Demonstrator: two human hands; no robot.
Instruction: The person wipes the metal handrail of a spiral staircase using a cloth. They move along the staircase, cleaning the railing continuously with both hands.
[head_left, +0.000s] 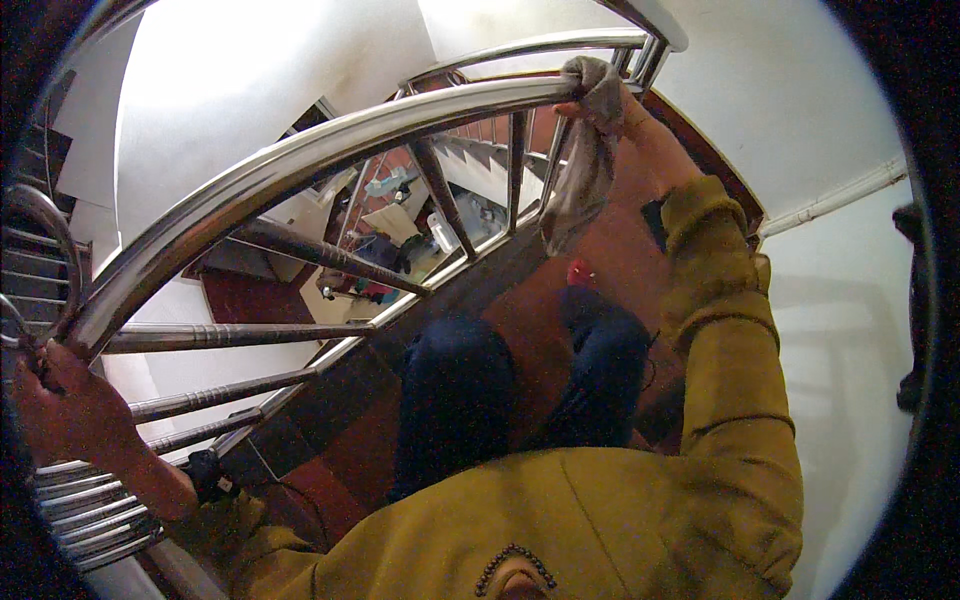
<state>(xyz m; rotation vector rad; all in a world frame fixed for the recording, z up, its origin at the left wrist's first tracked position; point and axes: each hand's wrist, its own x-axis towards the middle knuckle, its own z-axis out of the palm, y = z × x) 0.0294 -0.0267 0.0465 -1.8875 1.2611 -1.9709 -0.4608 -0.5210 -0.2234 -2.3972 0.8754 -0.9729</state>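
My right hand (636, 124) presses a grey-brown cloth (581, 187) around the far part of a shiny metal handrail (330, 135). The cloth's loose end hangs down inside the railing. At the left, my left hand (75, 405) grips the near end of the same handrail, close to a curved metal ring (56, 225). Some of its fingers are hidden behind the metal. A dark band (210, 476) is around my left wrist. Metal balusters (330, 259) run from the handrail down to a lower rail.
Beneath my legs (457, 375) lies a red and dark tiled floor (517, 330). Beyond the railing is an open stairwell with a lower flight of stairs (480, 165) and assorted items far below. A white wall (832, 300) with a pipe (832, 196) stands at the right.
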